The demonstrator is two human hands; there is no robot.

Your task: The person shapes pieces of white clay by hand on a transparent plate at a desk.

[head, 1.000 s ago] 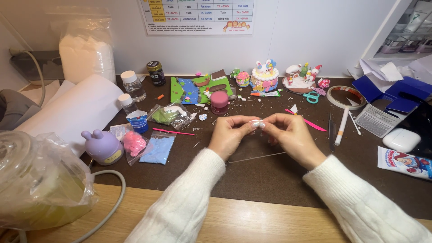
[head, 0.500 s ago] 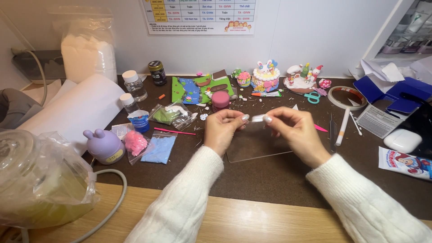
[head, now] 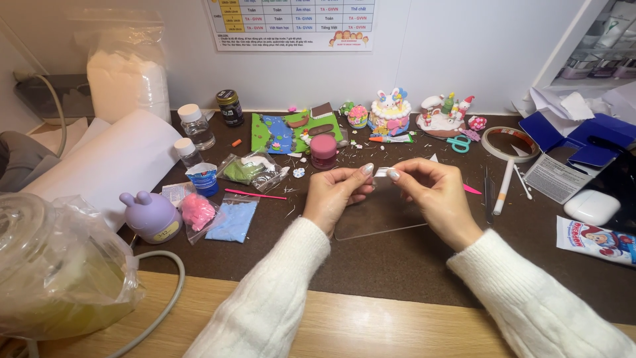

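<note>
My left hand and my right hand meet above a clear plastic sheet that lies on the dark mat. Between their fingertips both hands pinch a small white piece of clay. Both arms wear white knit sleeves. Behind the hands stand a pink pot, a green clay landscape board and a small clay cake with bunny ears.
At the left are bags of green, pink and blue clay, a purple bunny-shaped container, small bottles and a white paper roll. A tape ring, white pen, blue box and white case sit at the right.
Both hands have lifted a little away from me with the white clay piece. They have drawn slightly apart, stretching the piece between the fingertips.
</note>
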